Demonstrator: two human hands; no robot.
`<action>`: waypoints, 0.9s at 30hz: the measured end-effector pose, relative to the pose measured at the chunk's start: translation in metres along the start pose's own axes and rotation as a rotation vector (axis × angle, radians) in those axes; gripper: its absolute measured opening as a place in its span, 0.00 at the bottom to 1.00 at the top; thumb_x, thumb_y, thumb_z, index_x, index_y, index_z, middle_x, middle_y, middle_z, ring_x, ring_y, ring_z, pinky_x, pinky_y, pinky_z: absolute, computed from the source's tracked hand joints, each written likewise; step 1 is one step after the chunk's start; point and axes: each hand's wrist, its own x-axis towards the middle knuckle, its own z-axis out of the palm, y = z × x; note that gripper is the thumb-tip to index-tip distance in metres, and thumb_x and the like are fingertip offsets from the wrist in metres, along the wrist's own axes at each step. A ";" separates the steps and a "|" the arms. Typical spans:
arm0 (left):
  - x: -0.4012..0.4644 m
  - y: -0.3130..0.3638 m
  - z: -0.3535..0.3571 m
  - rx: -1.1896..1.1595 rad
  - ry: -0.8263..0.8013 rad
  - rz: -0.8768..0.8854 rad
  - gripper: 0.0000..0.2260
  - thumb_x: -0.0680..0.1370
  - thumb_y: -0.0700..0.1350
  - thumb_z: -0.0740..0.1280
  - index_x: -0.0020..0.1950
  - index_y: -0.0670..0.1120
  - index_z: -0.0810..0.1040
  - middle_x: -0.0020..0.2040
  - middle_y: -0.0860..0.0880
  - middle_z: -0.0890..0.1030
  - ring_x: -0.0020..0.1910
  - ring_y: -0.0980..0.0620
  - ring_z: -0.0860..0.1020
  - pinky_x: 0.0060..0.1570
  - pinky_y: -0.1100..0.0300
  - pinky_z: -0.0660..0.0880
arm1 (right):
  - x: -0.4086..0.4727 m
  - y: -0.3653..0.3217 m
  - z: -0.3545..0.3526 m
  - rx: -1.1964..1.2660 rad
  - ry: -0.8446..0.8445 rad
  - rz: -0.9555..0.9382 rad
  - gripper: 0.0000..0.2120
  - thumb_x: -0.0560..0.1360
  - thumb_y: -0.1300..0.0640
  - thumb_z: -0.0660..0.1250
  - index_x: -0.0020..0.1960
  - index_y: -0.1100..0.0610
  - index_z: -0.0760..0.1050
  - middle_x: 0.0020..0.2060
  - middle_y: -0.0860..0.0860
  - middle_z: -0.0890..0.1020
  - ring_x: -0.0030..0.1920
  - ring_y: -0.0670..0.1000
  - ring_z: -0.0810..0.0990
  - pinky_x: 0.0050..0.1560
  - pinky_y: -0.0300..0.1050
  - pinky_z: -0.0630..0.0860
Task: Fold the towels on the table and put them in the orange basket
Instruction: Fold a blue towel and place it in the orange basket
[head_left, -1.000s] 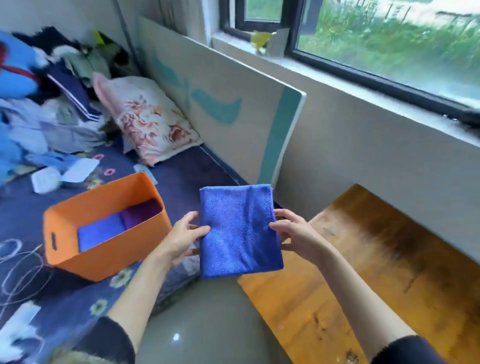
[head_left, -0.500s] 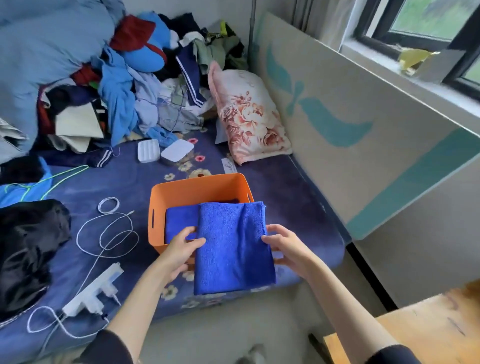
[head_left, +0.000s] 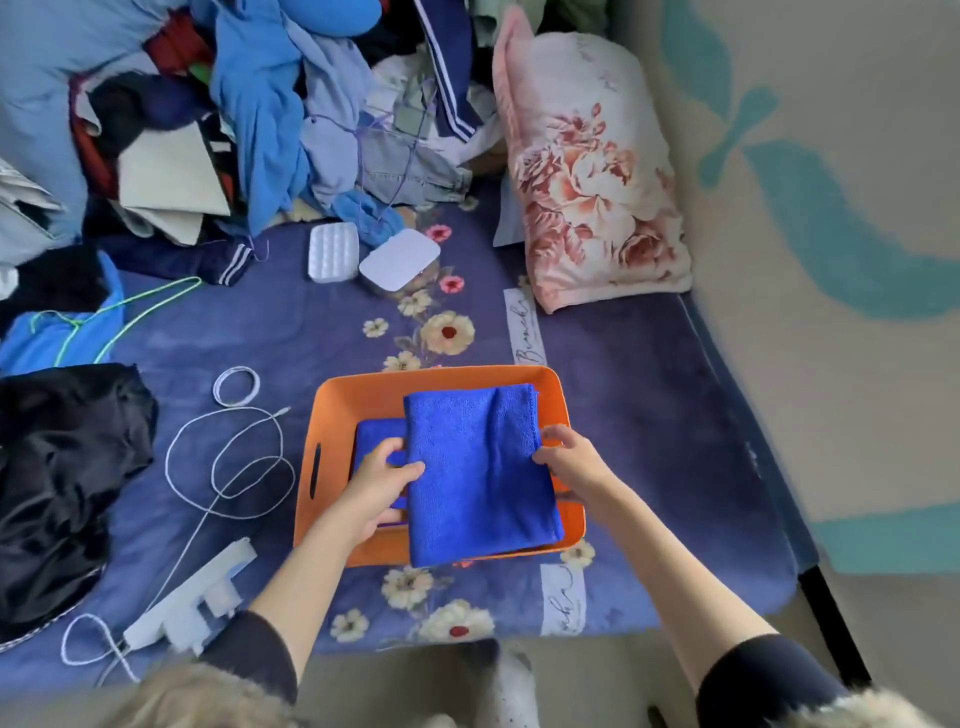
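A: Head view: where's the folded blue towel (head_left: 480, 473)?

B: Directly above the orange basket (head_left: 332, 415) on the bed, long axis running away from the person, near end overhanging the front rim.

A: The hands?

B: Left hand (head_left: 376, 488) and right hand (head_left: 574, 460) each pinch a long edge, equally near. Another blue towel (head_left: 376, 434) lies inside.

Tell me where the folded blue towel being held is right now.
In the head view, the folded blue towel is at lower centre, over the orange basket, held between left hand and right hand.
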 end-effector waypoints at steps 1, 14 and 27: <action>0.013 -0.001 0.002 -0.003 0.011 -0.030 0.12 0.78 0.41 0.65 0.58 0.53 0.69 0.47 0.50 0.77 0.47 0.50 0.78 0.51 0.48 0.74 | 0.015 -0.001 0.002 -0.049 0.004 0.010 0.13 0.73 0.61 0.61 0.55 0.49 0.70 0.45 0.49 0.73 0.42 0.49 0.73 0.40 0.44 0.75; 0.147 -0.044 0.041 0.150 -0.062 -0.193 0.09 0.78 0.41 0.62 0.55 0.53 0.69 0.50 0.46 0.78 0.49 0.47 0.78 0.45 0.50 0.77 | 0.126 0.037 0.031 -0.477 0.172 0.125 0.07 0.71 0.66 0.57 0.47 0.58 0.70 0.42 0.54 0.76 0.43 0.57 0.75 0.36 0.42 0.68; 0.192 -0.051 0.052 0.205 -0.098 -0.189 0.15 0.78 0.40 0.63 0.64 0.48 0.69 0.51 0.42 0.79 0.54 0.43 0.78 0.50 0.46 0.79 | 0.151 0.038 0.043 -0.731 0.244 0.159 0.12 0.76 0.65 0.59 0.59 0.62 0.68 0.49 0.59 0.80 0.46 0.59 0.80 0.38 0.47 0.74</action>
